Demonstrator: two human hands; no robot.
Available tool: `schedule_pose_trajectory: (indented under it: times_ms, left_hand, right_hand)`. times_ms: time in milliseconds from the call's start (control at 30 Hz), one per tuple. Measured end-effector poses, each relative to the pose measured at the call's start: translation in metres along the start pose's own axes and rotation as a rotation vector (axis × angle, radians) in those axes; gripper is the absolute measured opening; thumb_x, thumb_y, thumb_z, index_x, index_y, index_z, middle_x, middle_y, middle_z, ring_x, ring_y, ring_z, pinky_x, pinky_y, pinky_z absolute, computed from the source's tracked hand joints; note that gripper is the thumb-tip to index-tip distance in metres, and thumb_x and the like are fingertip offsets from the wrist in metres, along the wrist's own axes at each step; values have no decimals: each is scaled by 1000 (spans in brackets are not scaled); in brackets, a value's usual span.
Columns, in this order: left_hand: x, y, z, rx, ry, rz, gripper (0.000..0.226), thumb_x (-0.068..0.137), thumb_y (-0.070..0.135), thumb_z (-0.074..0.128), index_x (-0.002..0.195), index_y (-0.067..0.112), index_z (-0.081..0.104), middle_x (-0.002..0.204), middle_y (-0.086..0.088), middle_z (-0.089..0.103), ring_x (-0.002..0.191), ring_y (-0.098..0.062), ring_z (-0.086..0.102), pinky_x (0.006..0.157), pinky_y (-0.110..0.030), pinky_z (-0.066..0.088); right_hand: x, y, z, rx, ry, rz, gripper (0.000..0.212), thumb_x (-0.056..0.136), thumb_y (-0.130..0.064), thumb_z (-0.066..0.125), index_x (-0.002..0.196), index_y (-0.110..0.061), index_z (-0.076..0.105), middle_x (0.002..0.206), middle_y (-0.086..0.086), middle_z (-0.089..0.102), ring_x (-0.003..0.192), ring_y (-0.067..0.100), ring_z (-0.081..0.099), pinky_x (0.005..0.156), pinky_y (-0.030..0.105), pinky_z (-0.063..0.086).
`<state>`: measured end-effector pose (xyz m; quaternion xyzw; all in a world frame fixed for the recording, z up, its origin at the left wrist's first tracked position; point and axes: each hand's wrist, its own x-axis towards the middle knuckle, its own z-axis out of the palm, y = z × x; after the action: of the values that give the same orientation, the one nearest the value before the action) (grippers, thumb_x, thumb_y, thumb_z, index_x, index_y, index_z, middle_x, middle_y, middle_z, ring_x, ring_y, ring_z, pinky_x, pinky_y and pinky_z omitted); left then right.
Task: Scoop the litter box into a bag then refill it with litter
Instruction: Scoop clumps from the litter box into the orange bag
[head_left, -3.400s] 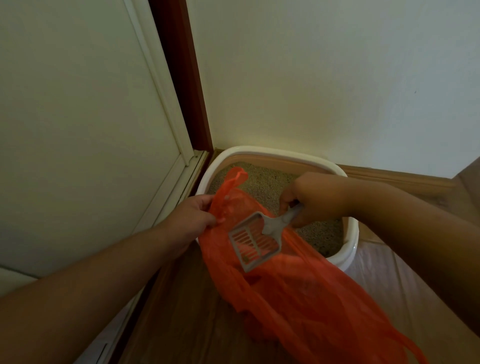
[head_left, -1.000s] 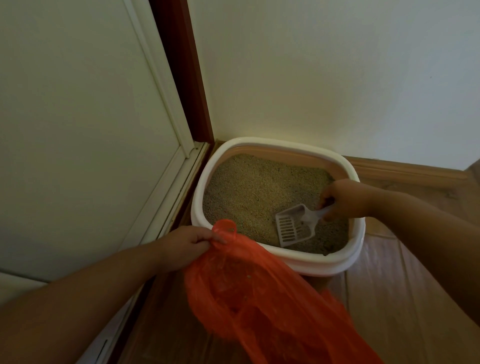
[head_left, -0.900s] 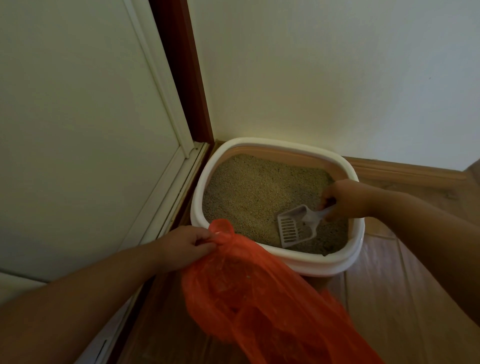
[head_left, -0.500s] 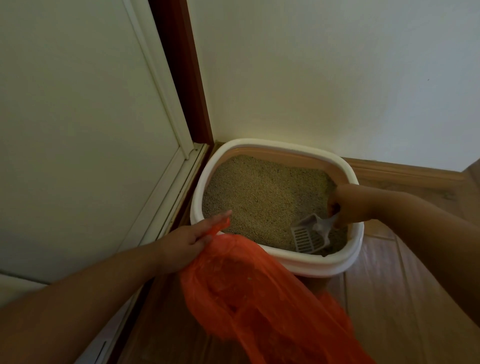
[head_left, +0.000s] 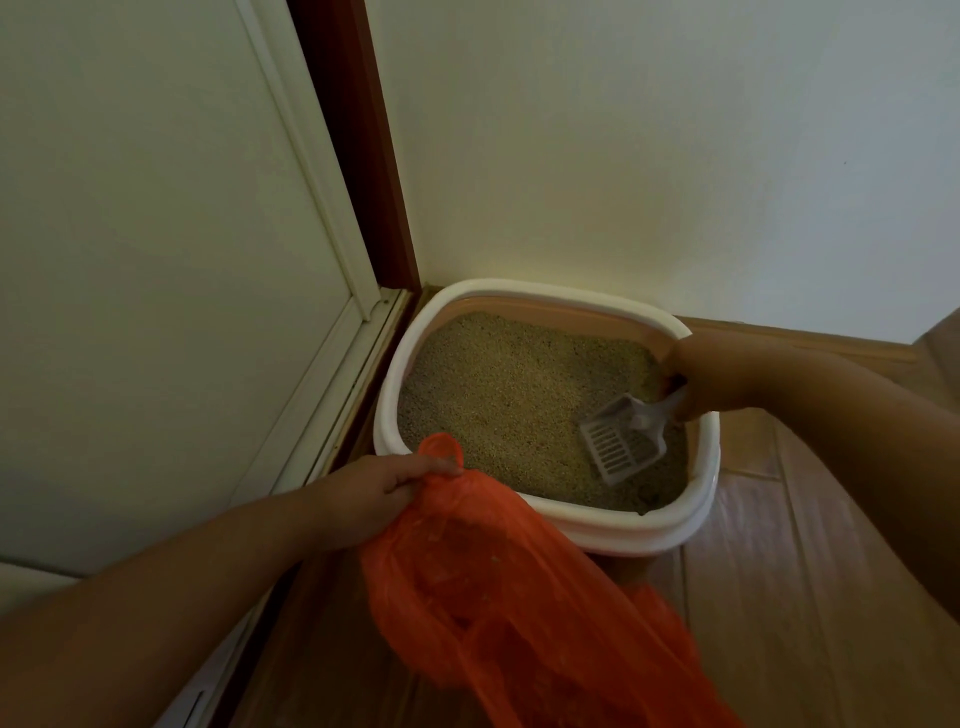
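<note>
Scoop (head_left: 621, 441) in the litter box (head_left: 696, 499), right side, blade down-left, handle up-right.

Our right hand (head_left: 696, 382) has its grip curled round the handle; slotted blade rests on the litter (head_left: 498, 405), long axis diagonal. Box is filled with tan granules. Our left hand (head_left: 363, 499) pinches the handle loop of the orange bag (head_left: 498, 587), which hangs open at the box's near-left rim and covers part of it. Box sits in the corner of the wood floor (head_left: 779, 597), wall (head_left: 649, 156) behind, white door (head_left: 156, 208) to the left.

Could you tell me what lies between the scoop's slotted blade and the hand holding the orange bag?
In the head view, only bare litter and the box's white near rim separate the scoop from the left hand.
</note>
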<state>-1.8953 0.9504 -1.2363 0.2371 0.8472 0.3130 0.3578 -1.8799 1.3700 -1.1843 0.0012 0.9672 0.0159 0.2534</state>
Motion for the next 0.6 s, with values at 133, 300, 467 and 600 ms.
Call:
schedule_pose_trajectory:
  times_ms: [133, 300, 467, 600]
  left_hand:
    - [1, 6, 1, 2, -7, 24, 46, 110, 22, 40, 133, 59, 57, 135, 14, 58, 117, 3, 58, 96, -16, 50]
    - [4, 13, 1, -11, -15, 44, 51, 109, 17, 42, 129, 62, 59, 133, 18, 60, 117, 4, 60, 99, -19, 51]
    - [10, 20, 3, -8, -6, 71, 55, 107, 11, 43, 130, 58, 60, 132, 28, 58, 114, 16, 57, 92, -9, 48]
    - [17, 20, 6, -22, -5, 76, 58, 106, 8, 42, 131, 57, 60, 136, 20, 61, 119, 9, 58, 100, -16, 50]
  right_hand:
    - [-8, 15, -1, 91, -53, 6, 27, 77, -36, 84, 101, -36, 72, 96, -15, 67, 86, 3, 60, 76, 24, 53]
    - [-9, 32, -5, 93, -52, -18, 30, 80, -28, 82, 107, -33, 73, 104, -12, 67, 90, 4, 60, 84, 27, 54]
    - [5, 37, -26, -61, -44, -43, 33, 82, -26, 79, 112, -38, 73, 107, -13, 68, 93, 7, 59, 81, 25, 46]
    - [23, 34, -34, -203, -109, -86, 37, 82, -23, 78, 115, -39, 73, 108, -15, 68, 94, 8, 58, 72, 22, 41]
